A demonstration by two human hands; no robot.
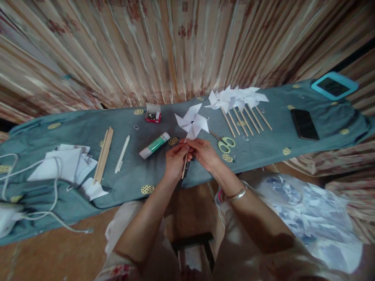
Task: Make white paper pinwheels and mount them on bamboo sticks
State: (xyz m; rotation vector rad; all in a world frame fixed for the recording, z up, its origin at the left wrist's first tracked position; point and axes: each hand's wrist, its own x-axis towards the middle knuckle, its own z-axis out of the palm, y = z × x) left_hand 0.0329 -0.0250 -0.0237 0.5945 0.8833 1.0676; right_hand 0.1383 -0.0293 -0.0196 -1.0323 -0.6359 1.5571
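Observation:
A white paper pinwheel (198, 119) with a shiny pin at its centre stands over the middle of the table, its thin wooden stick pointing down toward me. My left hand (176, 159) is closed round the stick just below the blades. Touching it from the other side, my right hand (205, 153) pinches at the top of the stick, close to the lowest blade. Scissors (225, 144) with light green handles lie just right of my right hand. A glue stick (154, 145) with a green label rests left of my left hand.
Several finished pinwheels (238, 99) lie at the back right. A red box of pins (153, 114), a white pen (122, 154), wooden sticks (104, 156), paper sheets (60, 166) and a white cable (55, 187) lie leftward. A phone (304, 124) and blue-framed device (334, 86) sit right.

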